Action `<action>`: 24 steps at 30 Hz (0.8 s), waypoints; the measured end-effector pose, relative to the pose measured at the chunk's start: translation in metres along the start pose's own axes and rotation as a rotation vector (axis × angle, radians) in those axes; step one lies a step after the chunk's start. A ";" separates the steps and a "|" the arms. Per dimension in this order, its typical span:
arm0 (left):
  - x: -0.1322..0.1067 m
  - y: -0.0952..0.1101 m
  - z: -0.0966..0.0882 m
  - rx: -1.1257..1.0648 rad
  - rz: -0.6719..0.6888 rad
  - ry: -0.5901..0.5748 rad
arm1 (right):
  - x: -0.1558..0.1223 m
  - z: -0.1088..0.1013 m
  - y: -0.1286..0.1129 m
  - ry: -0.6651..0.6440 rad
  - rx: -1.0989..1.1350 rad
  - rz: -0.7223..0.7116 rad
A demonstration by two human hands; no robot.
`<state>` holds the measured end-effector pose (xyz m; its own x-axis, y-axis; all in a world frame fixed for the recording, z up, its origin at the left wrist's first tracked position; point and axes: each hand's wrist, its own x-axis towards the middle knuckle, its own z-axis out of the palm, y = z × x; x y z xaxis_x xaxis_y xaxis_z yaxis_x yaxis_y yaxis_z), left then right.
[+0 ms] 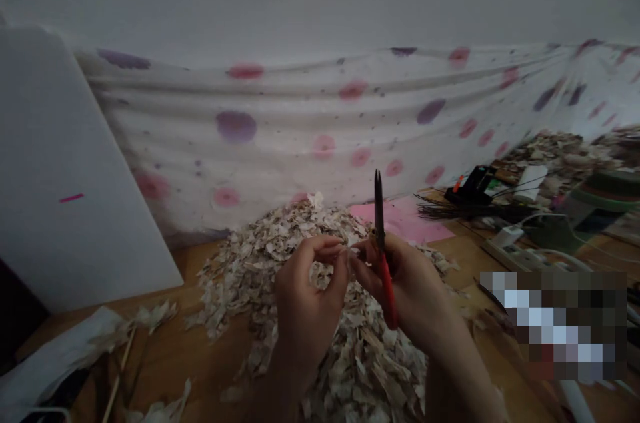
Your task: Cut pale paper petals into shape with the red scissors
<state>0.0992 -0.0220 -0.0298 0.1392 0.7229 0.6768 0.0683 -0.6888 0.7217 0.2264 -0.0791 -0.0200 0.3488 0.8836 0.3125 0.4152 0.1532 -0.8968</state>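
Note:
My left hand is curled over a large heap of pale, flaky scraps, with its thumb and fingertips pinched on a small pale flake. My right hand grips a narrow tool with a red handle and dark pointed metal jaws, tips upward, possibly snips or pliers. The tool's jaws are closed, and its red handle runs down across my palm. Both hands hover close together above the heap, and they hide its middle.
A white board leans at the left against a spotted cloth. Pink paper lies behind the heap on the wooden table. At the right are dark bristles, a power strip, and another scrap pile.

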 end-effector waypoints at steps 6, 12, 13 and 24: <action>-0.006 0.003 0.004 0.215 0.207 0.106 | -0.002 0.003 -0.008 0.091 -0.203 -0.008; -0.002 -0.001 0.001 0.044 0.000 0.133 | -0.002 0.001 -0.004 0.078 -0.097 0.017; 0.000 -0.003 0.000 -0.020 -0.068 0.123 | -0.001 0.000 -0.004 0.073 -0.073 0.021; 0.008 -0.012 -0.002 -0.367 -0.185 0.026 | 0.001 0.002 -0.002 0.061 0.202 -0.008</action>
<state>0.0979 -0.0080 -0.0327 0.1321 0.8372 0.5307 -0.2678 -0.4854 0.8323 0.2241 -0.0777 -0.0186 0.3992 0.8545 0.3323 0.2429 0.2510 -0.9370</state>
